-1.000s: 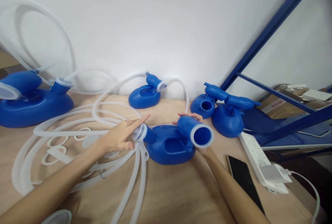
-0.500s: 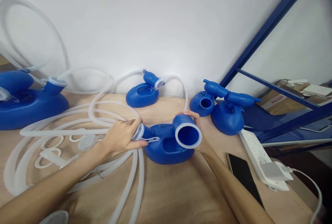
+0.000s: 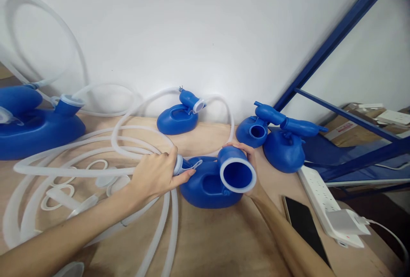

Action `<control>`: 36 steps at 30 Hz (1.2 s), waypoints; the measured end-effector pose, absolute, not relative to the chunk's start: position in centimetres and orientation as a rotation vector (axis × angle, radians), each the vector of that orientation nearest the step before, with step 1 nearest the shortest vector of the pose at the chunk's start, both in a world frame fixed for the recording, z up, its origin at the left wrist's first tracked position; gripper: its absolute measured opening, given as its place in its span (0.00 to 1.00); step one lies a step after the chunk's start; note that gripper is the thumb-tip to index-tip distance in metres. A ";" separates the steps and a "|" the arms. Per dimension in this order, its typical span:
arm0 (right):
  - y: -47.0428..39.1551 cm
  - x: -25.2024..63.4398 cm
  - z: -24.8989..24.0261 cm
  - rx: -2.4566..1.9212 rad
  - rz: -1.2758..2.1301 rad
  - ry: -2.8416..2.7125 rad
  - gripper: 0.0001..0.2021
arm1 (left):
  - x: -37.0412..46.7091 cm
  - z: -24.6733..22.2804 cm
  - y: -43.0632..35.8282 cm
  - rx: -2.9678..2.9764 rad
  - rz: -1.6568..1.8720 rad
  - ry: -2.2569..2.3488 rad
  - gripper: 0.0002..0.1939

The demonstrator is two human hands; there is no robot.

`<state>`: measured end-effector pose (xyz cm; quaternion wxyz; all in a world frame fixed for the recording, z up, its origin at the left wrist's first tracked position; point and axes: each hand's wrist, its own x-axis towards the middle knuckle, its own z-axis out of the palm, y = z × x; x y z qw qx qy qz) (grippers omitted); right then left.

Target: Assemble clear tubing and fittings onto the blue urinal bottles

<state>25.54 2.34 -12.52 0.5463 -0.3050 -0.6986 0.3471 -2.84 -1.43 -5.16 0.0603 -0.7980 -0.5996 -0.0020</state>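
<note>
My left hand [image 3: 156, 170] is closed around a white translucent cap [image 3: 178, 165] at the neck of a blue plastic urinal bottle [image 3: 205, 200]. The thumb presses near the cap's looped strap [image 3: 197, 164], and a white hose runs out from under the palm on the left. My right hand [image 3: 250, 155] wraps the back and right side of a blue cup-shaped receptacle [image 3: 237, 174]. Its white-rimmed mouth faces me, above the bottle's right end. The bottle rests on the table; part of its neck is hidden by my left fingers.
More blue bottles [image 3: 177, 119] stand along the wall, one with a hose at the left [image 3: 41, 136]. Coiled hoses [image 3: 173, 225] and loose white rings [image 3: 57, 198] lie at left. A phone [image 3: 304, 225], power strip [image 3: 320, 195] and blue metal frame [image 3: 346, 29] are at right.
The cap's strap stuck out flat to the right before; now it bends upward against my left thumb. My right hand keeps its hold on the receptacle. The view has shifted slightly.
</note>
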 end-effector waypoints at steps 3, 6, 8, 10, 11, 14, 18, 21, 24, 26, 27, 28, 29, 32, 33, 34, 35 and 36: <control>2.1 25.3 -12.0 -0.663 0.751 -1.657 0.34 | -2.3 -4.6 -1.7 -2.380 -0.026 -1.915 0.43; 2.2 25.1 -11.8 -0.614 0.758 -1.668 0.34 | -2.3 -4.3 -1.7 -2.370 -0.051 -1.908 0.40; 2.3 25.1 -11.8 -0.602 0.753 -1.688 0.35 | -2.6 -4.2 -1.6 -2.432 -0.092 -1.829 0.37; 2.4 25.2 -11.9 -0.611 0.715 -1.712 0.34 | -2.8 -4.1 -1.5 -2.504 -0.159 -1.768 0.35; 2.4 25.3 -11.9 -0.621 0.698 -1.725 0.34 | -3.0 -4.0 -1.4 -2.524 -0.185 -1.759 0.35; 2.7 25.4 -12.0 -0.634 0.689 -1.735 0.32 | -3.5 -4.2 -1.2 -2.484 -0.192 -1.735 0.38; 2.9 25.5 -11.7 -0.617 0.701 -1.724 0.34 | -4.9 -5.2 -0.2 -2.551 -0.234 -1.268 0.43; 2.9 25.5 -11.4 -0.620 0.710 -1.728 0.34 | -5.7 -6.4 0.9 -2.612 -0.246 -1.055 0.39; 2.5 25.4 -11.2 -0.622 0.687 -1.775 0.35 | -5.4 -7.0 1.2 -2.569 -0.289 -1.143 0.34; 2.2 25.2 -11.1 -0.608 0.670 -1.777 0.35 | -4.6 -6.6 0.9 -2.521 -0.276 -1.256 0.32; 2.1 25.1 -11.0 -0.595 0.666 -1.770 0.35 | -4.1 -6.3 0.7 -2.505 -0.252 -1.312 0.31; 2.0 25.0 -10.9 -0.589 0.664 -1.762 0.35 | -3.7 -5.8 0.5 -2.499 -0.217 -1.364 0.31; 1.9 24.9 -10.9 -0.592 0.660 -1.757 0.35 | -3.4 -5.4 0.4 -2.502 -0.174 -1.412 0.31; 1.9 24.9 -10.9 -0.645 0.643 -1.739 0.35 | -3.2 -4.5 0.2 -2.508 -0.109 -1.518 0.30; 1.9 24.9 -11.0 -0.658 0.644 -1.735 0.36 | -3.4 -4.4 0.2 -2.518 -0.144 -1.506 0.29; 2.0 25.0 -11.1 -0.663 0.649 -1.734 0.37 | -3.6 -4.3 0.3 -2.549 -0.200 -1.448 0.27; 2.1 25.0 -11.2 -0.662 0.653 -1.733 0.37 | -3.9 -4.4 0.4 -2.605 -0.264 -1.345 0.26; 2.2 25.1 -11.3 -0.660 0.657 -1.734 0.38 | -4.1 -4.4 0.6 -2.674 -0.323 -1.218 0.25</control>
